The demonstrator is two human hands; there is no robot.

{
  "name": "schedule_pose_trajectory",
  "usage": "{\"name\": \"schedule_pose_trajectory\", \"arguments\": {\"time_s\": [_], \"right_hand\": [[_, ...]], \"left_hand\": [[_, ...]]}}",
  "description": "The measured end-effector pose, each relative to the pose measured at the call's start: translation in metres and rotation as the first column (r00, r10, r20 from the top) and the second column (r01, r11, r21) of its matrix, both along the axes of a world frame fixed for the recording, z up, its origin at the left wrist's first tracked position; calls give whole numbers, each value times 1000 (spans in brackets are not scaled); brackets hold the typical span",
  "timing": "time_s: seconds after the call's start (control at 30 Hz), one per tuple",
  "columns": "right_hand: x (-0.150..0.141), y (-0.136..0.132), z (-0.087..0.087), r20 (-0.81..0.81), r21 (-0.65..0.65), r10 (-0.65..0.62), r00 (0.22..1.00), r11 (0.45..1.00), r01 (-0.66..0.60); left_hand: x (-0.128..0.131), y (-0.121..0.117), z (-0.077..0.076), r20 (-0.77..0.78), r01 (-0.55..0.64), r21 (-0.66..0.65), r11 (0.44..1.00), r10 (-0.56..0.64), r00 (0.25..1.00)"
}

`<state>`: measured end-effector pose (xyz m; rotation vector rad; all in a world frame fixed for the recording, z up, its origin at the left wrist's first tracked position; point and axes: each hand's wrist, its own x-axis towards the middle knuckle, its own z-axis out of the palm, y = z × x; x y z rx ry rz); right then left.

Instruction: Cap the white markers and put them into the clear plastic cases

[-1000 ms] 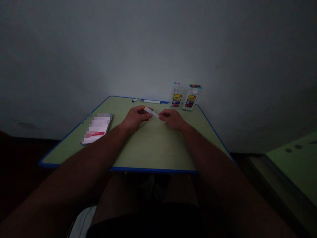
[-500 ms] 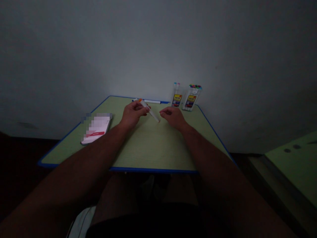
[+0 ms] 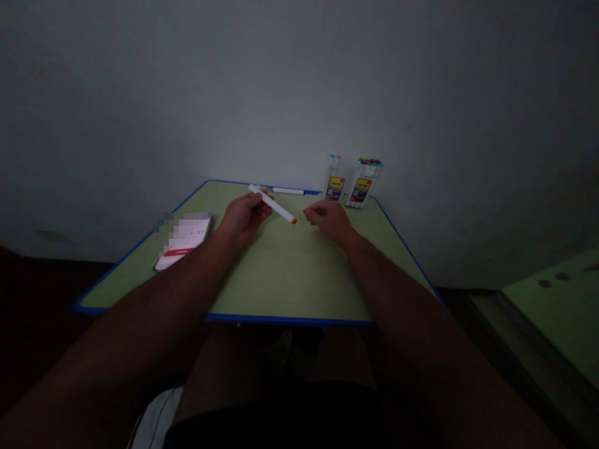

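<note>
My left hand is closed on a white marker with an orange end. The marker is held above the table, slanting down to the right, and its orange end points towards my right hand. The fingers of my right hand are pinched together a short way from that orange end, not touching the marker. Whether anything small sits between them is hidden.
A green table with a blue edge stands against the wall. Clear cases of markers are at the back right. Another white marker lies along the back edge. A phone lies at the left.
The marker in my left hand has been turned end for end: its orange end was at the upper left and is now at the lower right. My right hand has barely moved.
</note>
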<state>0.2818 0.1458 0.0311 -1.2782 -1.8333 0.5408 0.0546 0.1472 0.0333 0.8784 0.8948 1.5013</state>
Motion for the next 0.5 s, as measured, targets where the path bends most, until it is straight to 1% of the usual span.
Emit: {"name": "schedule_pose_trajectory", "arguments": {"time_s": [0.13, 0.23, 0.33, 0.43, 0.5], "right_hand": [[0, 1, -1, -3, -13, -2, 1000, 1000, 2], [1, 2, -2, -5, -13, -3, 1000, 1000, 3], [1, 3, -3, -21, -19, 7, 1000, 1000, -8], [0, 1, -2, -61, -13, 8, 998, 1000, -9], [-1, -1, 1, -100, -6, 15, 995, 1000, -15]], "left_hand": [[2, -2, 1, -62, 14, 24, 1000, -12, 998], [3, -4, 2, -156, -4, 85, 996, 17, 988], [6, -7, 1, -225, -20, 214, 977, 69, 972], [8, -9, 0, -273, -8, 370, 929, 117, 955], [9, -10, 0, -336, 13, 425, 905, 145, 930]]}}
